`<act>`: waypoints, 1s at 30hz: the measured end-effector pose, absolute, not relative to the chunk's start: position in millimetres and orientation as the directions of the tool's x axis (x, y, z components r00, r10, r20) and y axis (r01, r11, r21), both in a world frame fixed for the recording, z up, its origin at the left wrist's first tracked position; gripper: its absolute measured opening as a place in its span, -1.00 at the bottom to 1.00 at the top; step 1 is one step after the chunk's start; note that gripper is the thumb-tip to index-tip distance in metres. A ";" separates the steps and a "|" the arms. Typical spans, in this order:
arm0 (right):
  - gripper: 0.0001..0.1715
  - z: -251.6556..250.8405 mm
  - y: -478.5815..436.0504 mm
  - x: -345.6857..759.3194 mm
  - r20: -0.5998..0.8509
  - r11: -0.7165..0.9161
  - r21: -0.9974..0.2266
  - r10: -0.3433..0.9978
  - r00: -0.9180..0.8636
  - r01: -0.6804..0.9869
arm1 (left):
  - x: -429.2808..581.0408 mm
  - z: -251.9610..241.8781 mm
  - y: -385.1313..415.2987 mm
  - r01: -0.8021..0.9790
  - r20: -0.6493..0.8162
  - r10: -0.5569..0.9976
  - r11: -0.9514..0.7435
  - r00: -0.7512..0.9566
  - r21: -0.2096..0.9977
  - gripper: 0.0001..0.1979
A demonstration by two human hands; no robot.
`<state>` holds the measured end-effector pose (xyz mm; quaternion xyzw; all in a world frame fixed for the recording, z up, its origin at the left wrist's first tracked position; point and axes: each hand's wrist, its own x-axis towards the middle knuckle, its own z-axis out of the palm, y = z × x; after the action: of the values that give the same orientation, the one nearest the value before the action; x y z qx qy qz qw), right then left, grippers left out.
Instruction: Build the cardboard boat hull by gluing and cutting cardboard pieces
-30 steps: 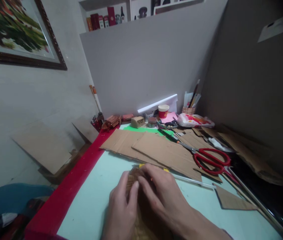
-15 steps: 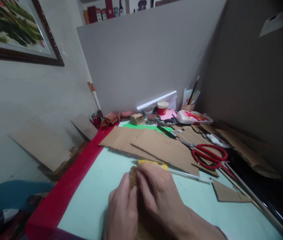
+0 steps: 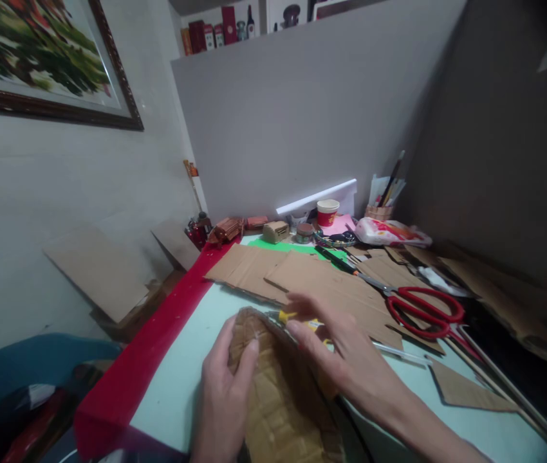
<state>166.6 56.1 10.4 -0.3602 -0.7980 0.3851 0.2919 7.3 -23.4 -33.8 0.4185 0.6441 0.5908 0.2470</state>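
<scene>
A brown cardboard piece (image 3: 278,392), curved at the top and patterned like woven strips, stands upright near me. My left hand (image 3: 228,379) grips its left edge, with the thumb across its front and the fingers behind. To its right, my right hand (image 3: 338,350) is open with fingers apart; I cannot tell whether it touches the edge. Just behind and partly under the right hand lies a yellow hot glue gun (image 3: 315,325), mostly covered. A clear glue stick (image 3: 401,354) juts out from its back end toward the right.
Flat cardboard sheets (image 3: 322,283) lie beyond my hands. Red-handled scissors (image 3: 428,312) rest on cardboard at right, near a cardboard offcut (image 3: 471,389). A paper cup (image 3: 327,212), a small cardboard chest (image 3: 276,231) and a plastic packet (image 3: 392,231) stand at the back.
My right hand has let go of the top of the cardboard piece and moved right, its fingers spreading. The piece's woven front now shows. The view has shifted left.
</scene>
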 end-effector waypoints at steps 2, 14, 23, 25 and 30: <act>-0.70 9.2 53.7 163.1 0.152 0.496 -0.764 0.759 -0.633 0.412 | 12.4 -31.2 -24.1 0.232 0.181 0.826 -0.063 -0.534 0.971 -0.56; -0.74 -10.5 40.5 151.0 0.248 0.634 -0.627 0.713 -0.656 0.453 | 25.1 -30.5 -29.7 0.371 0.219 0.827 -0.014 -0.517 0.929 -0.72; -0.82 -27.3 27.8 143.2 0.574 0.783 -0.471 0.621 -0.533 0.405 | 28.4 -46.8 -26.9 0.650 0.441 0.704 0.039 -0.557 0.759 -0.75; -0.81 -25.5 30.1 145.6 0.553 0.774 -0.485 0.632 -0.542 0.407 | 29.3 -44.9 -24.8 0.635 0.425 0.715 0.034 -0.555 0.772 -0.74; -0.77 -12.5 43.3 153.7 0.315 0.595 -0.694 0.757 -0.572 0.405 | 28.4 -36.3 -19.7 0.405 0.271 0.812 -0.047 -0.517 0.913 -0.69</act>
<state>153.7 43.3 -12.5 -0.3465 -0.8387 0.2875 0.3063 28.4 -19.7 -36.3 0.4569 0.6661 0.5609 0.1814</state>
